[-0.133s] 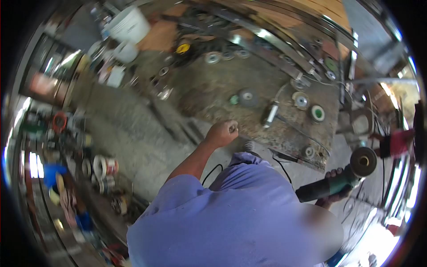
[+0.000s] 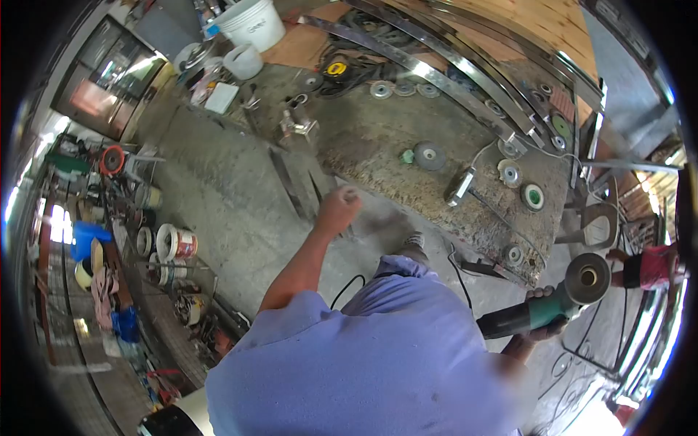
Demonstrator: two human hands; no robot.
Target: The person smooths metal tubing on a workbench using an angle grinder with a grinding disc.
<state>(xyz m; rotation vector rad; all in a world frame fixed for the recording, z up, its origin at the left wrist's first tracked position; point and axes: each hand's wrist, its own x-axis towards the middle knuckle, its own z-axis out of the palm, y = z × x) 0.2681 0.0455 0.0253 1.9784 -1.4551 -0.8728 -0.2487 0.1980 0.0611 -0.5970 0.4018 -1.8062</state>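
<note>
Filling the near ground, a purple shirt [image 2: 349, 363] spreads wide across the view, and the two hands are well apart. Out to the right, the right hand [image 2: 547, 332] is wrapped around a green-and-black angle grinder [image 2: 545, 311] from beneath, fingers showing along both sides, with the round disc [image 2: 586, 289] facing up at its far right end. That grinder sits clear of the bench, just beyond its near right corner. Over on the left, the left hand [image 2: 338, 212] hangs near the bench edge, fingers curled into a loose fist; whether anything is inside, I cannot tell. Now onto the workbench [image 2: 363, 138]: a small wheel [image 2: 513, 253] lies by the near corner, then a corded metal tool [image 2: 459, 187], a green-centred wheel [image 2: 533, 196] to its right and a grey disc [image 2: 430, 155] to its left. Farther right, off the bench, another person in red [image 2: 658, 267] stands. Far back, long metal bars [image 2: 422, 69] run slantwise, a yellow tape measure [image 2: 336, 69] lies to their left, and a white bucket [image 2: 253, 27] stands at far left.
</note>
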